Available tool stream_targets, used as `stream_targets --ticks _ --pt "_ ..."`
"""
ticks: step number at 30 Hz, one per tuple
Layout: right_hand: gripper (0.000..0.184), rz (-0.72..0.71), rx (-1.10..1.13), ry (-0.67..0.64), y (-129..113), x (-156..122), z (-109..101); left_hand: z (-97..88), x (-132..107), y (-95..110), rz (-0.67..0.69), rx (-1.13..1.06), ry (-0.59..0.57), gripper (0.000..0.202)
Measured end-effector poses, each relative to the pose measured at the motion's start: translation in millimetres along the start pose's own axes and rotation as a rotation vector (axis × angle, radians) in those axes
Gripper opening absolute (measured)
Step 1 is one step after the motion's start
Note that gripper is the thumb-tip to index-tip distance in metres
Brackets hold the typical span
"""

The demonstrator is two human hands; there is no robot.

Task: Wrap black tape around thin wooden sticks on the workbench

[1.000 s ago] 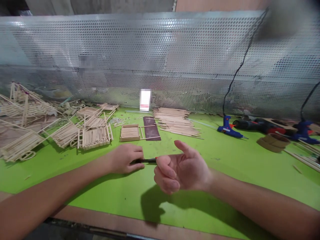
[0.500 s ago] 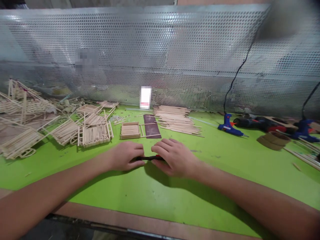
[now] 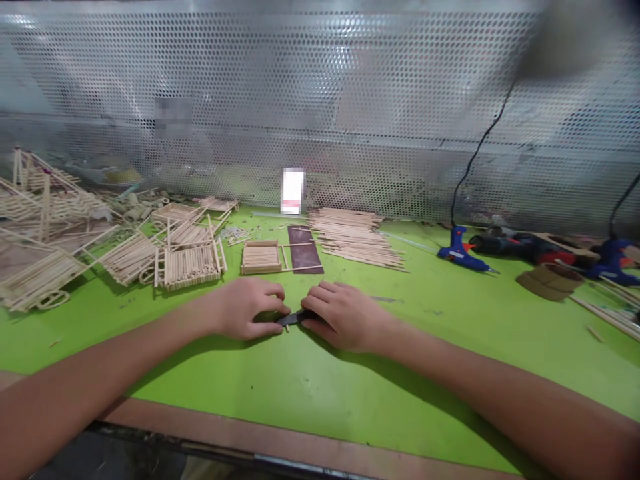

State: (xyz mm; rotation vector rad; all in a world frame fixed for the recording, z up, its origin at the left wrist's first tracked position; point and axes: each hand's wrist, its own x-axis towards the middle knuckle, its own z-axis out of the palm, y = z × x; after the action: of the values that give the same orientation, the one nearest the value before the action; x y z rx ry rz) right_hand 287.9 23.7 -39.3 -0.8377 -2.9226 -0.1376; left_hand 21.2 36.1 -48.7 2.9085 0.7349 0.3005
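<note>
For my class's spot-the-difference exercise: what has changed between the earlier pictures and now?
The right hand has turned from palm-up to palm-down, gripping the dark tool; a short pale stick now shows at the tool's near edge. The left hand stays at the tool's other end. The stick pile and brown sheet haven't moved.

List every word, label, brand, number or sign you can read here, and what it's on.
No text is readable.
Blue glue gun: pale marking on its body, too small to read.
Bright white panel by the perforated metal screen: pixelated, unreadable.
Grey patch at the screen's left: pixelated, unreadable.
Dark handheld tool: no lettering visible.
</note>
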Motion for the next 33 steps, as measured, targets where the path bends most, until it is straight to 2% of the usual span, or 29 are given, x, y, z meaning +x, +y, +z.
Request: stream_targets --ticks 4,13,23,28,33 --pt "0.023 0.018 0.022 -0.032 -0.6 0.4 -2.3 1.1 -0.4 -1.3 0.001 -0.012 0.009 0.026" --pt "0.02 0.108 0.043 0.005 -1.8 -1.0 3.5 0.9 -0.9 -3.5 0.006 -0.005 0.077 0.019" --pt "0.026 -0.003 -0.066 -0.023 -7.1 -2.8 -1.8 2.5 -1.7 -0.7 0.037 0.004 0.08 0.026" --pt "0.019 -0.047 -0.144 -0.066 -11.4 -5.5 -4.2 1.0 -1.2 2.5 0.005 -0.038 0.098 0.023" --pt "0.016 -0.077 -0.157 -0.079 -12.2 -5.8 -3.1 3.5 3.2 7.7 0.023 -0.029 0.059 0.035"
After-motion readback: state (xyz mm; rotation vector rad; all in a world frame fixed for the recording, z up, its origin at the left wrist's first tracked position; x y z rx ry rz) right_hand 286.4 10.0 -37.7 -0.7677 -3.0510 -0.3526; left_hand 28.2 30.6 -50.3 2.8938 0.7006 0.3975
